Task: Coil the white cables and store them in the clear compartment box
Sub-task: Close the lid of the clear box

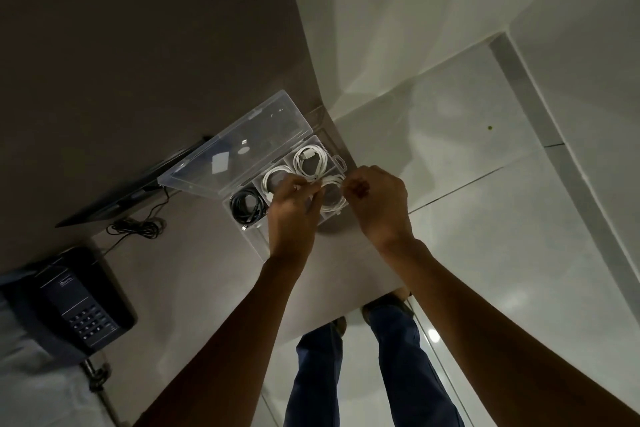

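Observation:
A clear compartment box [255, 242] sits near the table's far right corner, its lid [235, 146] tipped open to the left. One coiled white cable [310, 160] lies in the far compartment and another [273, 179] in the compartment left of it. A coiled black cable [246, 206] fills the nearer left compartment. My left hand [294, 208] and my right hand [377, 201] hover over the box's right side, both pinching a third white cable [331, 208] coiled between them. My hands hide the compartment beneath it.
A dark desk phone [74, 302] stands at the table's left near edge. A dark flat device [128, 189] with a tangled black cord [136, 227] lies left of the box. Beyond the table's right edge are floor tiles and the person's legs [346, 371].

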The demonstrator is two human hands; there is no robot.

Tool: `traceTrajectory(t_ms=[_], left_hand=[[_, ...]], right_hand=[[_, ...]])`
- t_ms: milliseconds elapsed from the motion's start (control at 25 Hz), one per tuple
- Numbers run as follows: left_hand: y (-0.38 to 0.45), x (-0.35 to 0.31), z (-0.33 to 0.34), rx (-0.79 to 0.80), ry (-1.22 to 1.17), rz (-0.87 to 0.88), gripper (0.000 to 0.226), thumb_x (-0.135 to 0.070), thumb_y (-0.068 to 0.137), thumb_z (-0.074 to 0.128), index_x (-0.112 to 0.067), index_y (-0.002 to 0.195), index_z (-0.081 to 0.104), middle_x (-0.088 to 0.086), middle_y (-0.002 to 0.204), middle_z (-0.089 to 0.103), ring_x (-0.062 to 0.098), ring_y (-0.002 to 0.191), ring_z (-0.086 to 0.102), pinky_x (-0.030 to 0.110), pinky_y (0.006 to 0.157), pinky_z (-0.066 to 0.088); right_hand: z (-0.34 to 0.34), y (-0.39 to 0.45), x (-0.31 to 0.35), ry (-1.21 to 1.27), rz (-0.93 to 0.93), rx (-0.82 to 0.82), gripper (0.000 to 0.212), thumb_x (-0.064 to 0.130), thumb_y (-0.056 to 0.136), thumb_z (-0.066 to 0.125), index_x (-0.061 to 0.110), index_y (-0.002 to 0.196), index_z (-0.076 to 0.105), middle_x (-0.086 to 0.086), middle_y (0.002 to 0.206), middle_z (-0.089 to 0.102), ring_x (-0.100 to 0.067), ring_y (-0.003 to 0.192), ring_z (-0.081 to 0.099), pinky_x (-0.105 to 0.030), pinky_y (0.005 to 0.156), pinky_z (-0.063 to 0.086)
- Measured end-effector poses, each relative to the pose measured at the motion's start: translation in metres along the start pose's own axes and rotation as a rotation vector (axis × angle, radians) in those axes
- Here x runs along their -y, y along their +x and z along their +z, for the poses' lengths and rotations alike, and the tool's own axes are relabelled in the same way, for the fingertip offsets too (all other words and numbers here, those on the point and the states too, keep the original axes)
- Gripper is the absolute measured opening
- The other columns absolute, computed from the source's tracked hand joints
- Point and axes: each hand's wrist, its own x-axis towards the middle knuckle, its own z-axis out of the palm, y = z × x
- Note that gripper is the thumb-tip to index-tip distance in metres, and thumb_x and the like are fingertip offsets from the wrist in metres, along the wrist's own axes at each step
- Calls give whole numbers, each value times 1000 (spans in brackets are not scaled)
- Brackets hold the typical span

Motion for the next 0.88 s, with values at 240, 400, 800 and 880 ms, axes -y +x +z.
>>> traceTrajectory(t_ms=[240,400,800,880], left_hand=[[-3,7,1,103,165,143,18,3,92,83,8,109,81,24,98,72,39,90,72,46,77,66],[-1,2,0,53,31,8,7,5,94,82,5,100,81,21,95,74,31,79,74,43,73,67],[13,-13,-39,47,-42,-130,21,-12,90,89,-1,94,72,16,94,70,26,83,63,37,71,54],[15,-12,-62,-46,90,-38,28,-14,87,92,2,104,76,23,109,71,40,98,67,36,85,54]], right_hand=[[6,1,-7,54,100,-7,17,16,90,88,17,93,71,-1,88,74,-18,73,71,-23,72,60],[10,4,-7,89,151,-25,16,16,91,87,14,95,72,-3,90,77,-19,75,73,-26,77,61],[11,6,-6,136,167,27,27,25,87,90,19,104,70,0,96,75,-4,72,65,-17,70,53],[13,4,-6,128,163,34,31,27,85,91,25,104,67,3,98,74,-1,73,64,-12,67,49]])
